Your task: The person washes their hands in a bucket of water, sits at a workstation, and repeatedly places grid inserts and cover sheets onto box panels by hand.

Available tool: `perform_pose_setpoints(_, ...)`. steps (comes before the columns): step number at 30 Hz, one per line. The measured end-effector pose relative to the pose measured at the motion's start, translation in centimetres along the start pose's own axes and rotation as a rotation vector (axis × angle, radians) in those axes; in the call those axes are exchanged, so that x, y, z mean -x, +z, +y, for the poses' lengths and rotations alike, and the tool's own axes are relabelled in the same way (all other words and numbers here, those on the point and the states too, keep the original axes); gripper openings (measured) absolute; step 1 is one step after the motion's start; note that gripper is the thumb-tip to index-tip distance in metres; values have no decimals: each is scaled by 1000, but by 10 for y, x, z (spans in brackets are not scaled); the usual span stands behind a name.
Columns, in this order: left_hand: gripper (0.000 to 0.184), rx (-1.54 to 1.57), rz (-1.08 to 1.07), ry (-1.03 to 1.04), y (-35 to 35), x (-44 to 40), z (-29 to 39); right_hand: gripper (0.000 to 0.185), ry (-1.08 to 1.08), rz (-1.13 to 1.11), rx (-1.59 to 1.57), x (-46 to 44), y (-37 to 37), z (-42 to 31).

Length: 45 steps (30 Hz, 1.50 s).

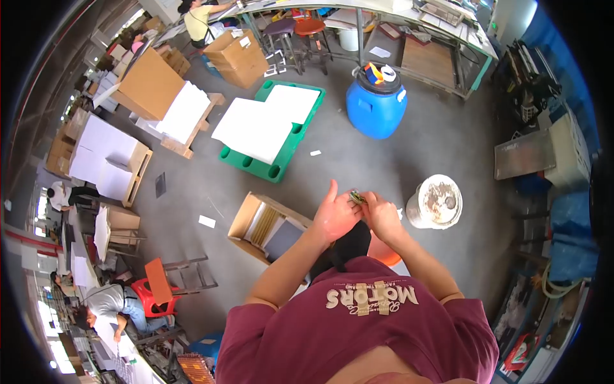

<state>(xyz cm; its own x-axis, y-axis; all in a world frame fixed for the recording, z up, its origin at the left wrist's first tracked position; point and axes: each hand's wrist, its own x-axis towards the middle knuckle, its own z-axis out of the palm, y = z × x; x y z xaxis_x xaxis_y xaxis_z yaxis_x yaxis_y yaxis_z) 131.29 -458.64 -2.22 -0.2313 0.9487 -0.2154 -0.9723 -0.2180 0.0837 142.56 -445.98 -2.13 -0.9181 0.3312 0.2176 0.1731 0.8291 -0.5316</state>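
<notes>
Above my lap, both hands are close together around a small tangled greenish bundle (pixel 357 197), too small to name surely. My left hand (pixel 338 216) has its thumb raised, and its curled fingers are against the bundle. With bent fingers, my right hand (pixel 382 216) pinches the bundle from the other side. Below and left of my left hand stands an open cardboard box (pixel 242 221), with brown cardboard pieces and grey-blue sheets in it. An orange round thing (pixel 384 253) is partly hidden under my right forearm.
A stained white bucket (pixel 436 203) stands to the right, a blue barrel (pixel 377 109) ahead. Ahead left are a green pallet (pixel 295 137) bearing white sheets and a wooden pallet (pixel 177 147). Other people sit at worktables at the left and back, including a person in grey (pixel 109 301).
</notes>
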Motion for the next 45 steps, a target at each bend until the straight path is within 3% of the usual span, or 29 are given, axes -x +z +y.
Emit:
perform_pose_setpoints(2, 80, -66, 120, 21, 16, -33, 33, 20, 18, 26, 57, -43, 13, 22)
perform_pose_setpoints(5, 87, -95, 25, -57, 13, -98, 83, 12, 61, 134, 32, -111, 19, 59)
perform_pose_setpoints(8, 92, 15, -1, -111, 25, -172, 149, 7, 276, 269, -217, -196, 22, 92)
perform_pose_setpoints(9, 93, 55, 1, -106, 30, -196, 175, 6, 486, 263, -388, -233, 20, 101)
perform_pose_setpoints(10, 93, 36, -69, -80, 31, -217, 202, 6, 488, 401, -478, -271, 26, 117)
perform_pose_setpoints(12, 93, -21, -228, -4, 37, -264, 274, 8, 605, 461, -1014, -362, 36, 153)
perform_pose_setpoints(16, 92, -33, -197, 193, 43, -337, 432, 15, 657, 300, -1555, -549, 82, 197)
perform_pose_setpoints(22, 89, -230, 29, 188, 77, -416, 562, 15, 585, 169, -1452, -712, 105, 176)
perform_pose_setpoints(26, 88, -538, 157, 237, 68, -488, 618, 21, 528, -52, -745, -806, 105, 172)
perform_pose_setpoints(28, 87, -701, 169, 312, 65, -523, 645, 24, 196, 99, -617, -851, 131, 189)
perform_pose_setpoints(30, 85, -699, 269, 334, 59, -551, 675, 22, 75, 23, -559, -906, 129, 196)
perform_pose_setpoints(33, 84, -578, 391, 396, 66, -589, 735, 20, 130, -326, -569, -999, 145, 225)
perform_pose_setpoints(36, 86, -503, 343, 370, 72, -610, 789, 20, -315, -265, -294, -1068, 169, 247)
perform_pose_setpoints(37, 83, -457, 400, 394, 76, -613, 801, 20, -365, -257, -327, -1088, 174, 247)
perform_pose_setpoints(40, 73, -235, 505, 448, 67, -602, 840, 20, 158, -620, -760, -1148, 175, 225)
perform_pose_setpoints(41, 69, -284, 546, 487, 49, -594, 852, 20, 217, -628, -856, -1168, 183, 223)
perform_pose_setpoints(45, 47, -377, 1071, 529, -79, -552, 878, 10, 492, -619, -1451, -1242, 215, 214)
